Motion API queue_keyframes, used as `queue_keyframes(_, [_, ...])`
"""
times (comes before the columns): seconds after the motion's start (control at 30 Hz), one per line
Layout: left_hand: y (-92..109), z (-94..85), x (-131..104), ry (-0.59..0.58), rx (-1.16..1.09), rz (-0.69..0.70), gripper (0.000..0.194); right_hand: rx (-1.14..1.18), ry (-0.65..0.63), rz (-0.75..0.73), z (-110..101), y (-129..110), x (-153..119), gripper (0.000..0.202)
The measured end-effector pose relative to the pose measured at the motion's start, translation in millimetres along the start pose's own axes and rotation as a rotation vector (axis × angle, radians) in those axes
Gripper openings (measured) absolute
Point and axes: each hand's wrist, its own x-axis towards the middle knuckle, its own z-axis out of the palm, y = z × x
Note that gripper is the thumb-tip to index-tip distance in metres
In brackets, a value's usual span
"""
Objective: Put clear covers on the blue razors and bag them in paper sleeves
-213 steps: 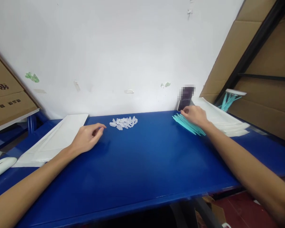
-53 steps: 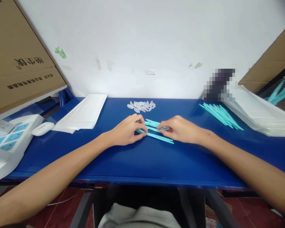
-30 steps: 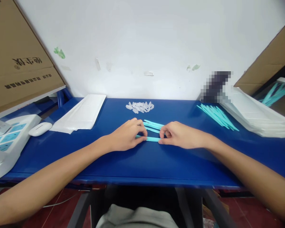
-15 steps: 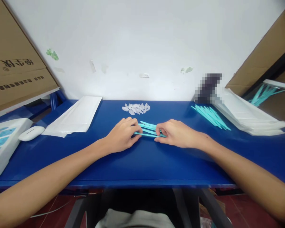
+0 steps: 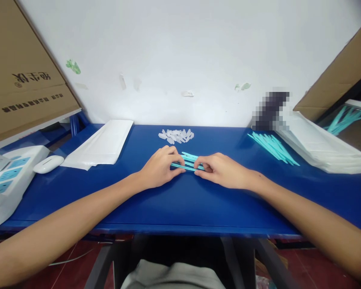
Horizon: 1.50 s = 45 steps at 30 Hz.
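Thin turquoise sticks (image 5: pixel 190 158) lie in a small bunch at the middle of the blue table, side by side and running left to right. Around their left ends, the thumb and fingers of my left hand (image 5: pixel 161 167) are closed. My right hand (image 5: pixel 221 170) pinches the right part of the bunch, its fingers curled. Only a short stretch of the sticks shows between my fingertips, and the ends are partly covered by my hands. Behind my hands, close to the wall, is a pile of small whitish translucent pieces (image 5: pixel 176 136).
More turquoise sticks (image 5: pixel 273 148) lie at right, beside a stack of white sleeves (image 5: pixel 325 148). Flat white packets (image 5: pixel 100 146) are at left, near a white oval case (image 5: pixel 48 164) and a power strip (image 5: pixel 18 176). Cardboard (image 5: pixel 24 52) stands at far left.
My hands have come slightly closer together on the sticks, and the front sticks sit tighter together. The whole view has shifted a little, with the table appearing farther right.
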Motion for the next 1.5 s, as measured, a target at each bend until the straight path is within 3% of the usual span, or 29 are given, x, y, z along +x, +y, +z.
queue_keyframes(0.13, [3,-3.7,0,-0.002,-0.046,0.024,0.021,-0.008,-0.008,0.011,1,1,1,0.020])
queue_keyframes(0.3, [-3,-15.9,5,0.098,0.021,-0.046,0.038,-0.016,0.007,0.027,1,-1,1,0.027])
queue_keyframes(0.57, [-33,-26.8,4,-0.014,0.060,-0.253,0.036,-0.135,0.134,-0.027,0,-1,0,0.027])
queue_keyframes(0.7, [-36,-28.6,4,-0.117,0.052,-0.166,0.045,-0.106,0.113,-0.030,0,-2,0,0.025])
queue_keyframes(0.8, [-34,-29.3,5,-0.114,0.125,-0.077,0.051,-0.079,0.068,-0.008,0,-2,1,0.024])
queue_keyframes(0.9, [-27,-30.5,5,-0.085,0.124,-0.084,0.055,-0.094,0.062,0.019,0,1,1,0.027])
queue_keyframes(1.0, [-21,-30.9,4,-0.062,0.063,-0.086,0.045,-0.135,0.084,0.027,0,4,2,0.028])
queue_keyframes(1.1, [-18,-28.9,2,-0.072,0.046,0.055,0.026,-0.170,0.080,0.021,1,7,2,0.028])
queue_keyframes(1.17, [-17,-26.9,1,-0.108,0.067,0.136,0.024,-0.187,0.089,0.041,0,7,3,0.029])
queue_keyframes(1.33, [-14,-23.4,-1,-0.155,0.102,0.209,0.030,-0.133,0.317,0.191,-4,0,-1,0.035])
queue_keyframes(1.43, [-9,-19.8,-1,-0.158,0.140,0.220,0.032,-0.129,0.452,0.093,-7,-5,-7,0.036])
queue_keyframes(1.5, [-7,-15.8,0,-0.153,0.160,0.218,0.034,-0.170,0.462,-0.006,-7,-6,-9,0.035])
